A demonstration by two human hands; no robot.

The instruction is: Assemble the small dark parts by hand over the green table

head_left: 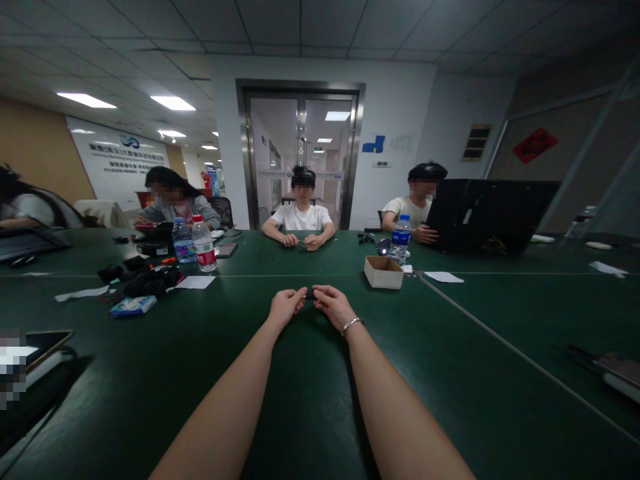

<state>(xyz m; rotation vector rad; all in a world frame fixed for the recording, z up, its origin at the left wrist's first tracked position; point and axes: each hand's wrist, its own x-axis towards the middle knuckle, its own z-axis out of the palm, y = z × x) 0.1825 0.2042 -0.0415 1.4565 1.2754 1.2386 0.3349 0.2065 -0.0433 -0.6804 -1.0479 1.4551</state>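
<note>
Between my two hands is a small dark object (310, 293), too small to name, held just over the green table (310, 373). My left hand (287, 307) pinches its left end between thumb and fingers. On the other end, the thumb and forefinger of my right hand (334, 307) are closed. A silver bracelet (351, 325) circles my right wrist. To the right of my right hand stands an open cardboard box (383, 275); its inside is mostly hidden by its front wall.
Left of my hands lie black gear (150, 279), a blue-and-white packet (133, 306) and two bottles (204, 245). Another water bottle (401, 239) stands behind the box. A large black monitor (490, 217) is at the right. Across the table sit several people, one straight ahead (302, 215).
</note>
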